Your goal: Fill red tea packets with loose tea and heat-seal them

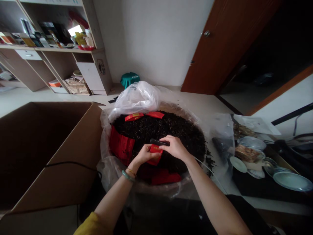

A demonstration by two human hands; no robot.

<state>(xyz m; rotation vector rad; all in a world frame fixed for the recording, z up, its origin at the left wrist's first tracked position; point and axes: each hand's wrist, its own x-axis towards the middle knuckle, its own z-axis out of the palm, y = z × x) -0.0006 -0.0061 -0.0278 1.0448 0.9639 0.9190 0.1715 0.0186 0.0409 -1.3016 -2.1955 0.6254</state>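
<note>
My left hand (144,154), with bracelets at the wrist, is closed on a small red packet (156,149) with gold lettering. My right hand (175,148) grips a slim black handheld tool (157,142), which lies across the packet's top edge. Its exact kind is unclear. Both hands are over a large plastic-lined container of dark, loose dried leaves (171,125) that look like tea. A stack of flat red packets (121,146) lies at its left side. More red packets (166,177) are at the near edge, and two filled ones (134,117) rest at the far side.
An open cardboard box (80,147) stands at the left. Clear plastic liner (138,98) bunches up at the container's far rim. To the right, a dark tray holds bowls (292,179) and dishes. A white cord (207,168) runs beside my right forearm. Shelves and a brown door stand behind.
</note>
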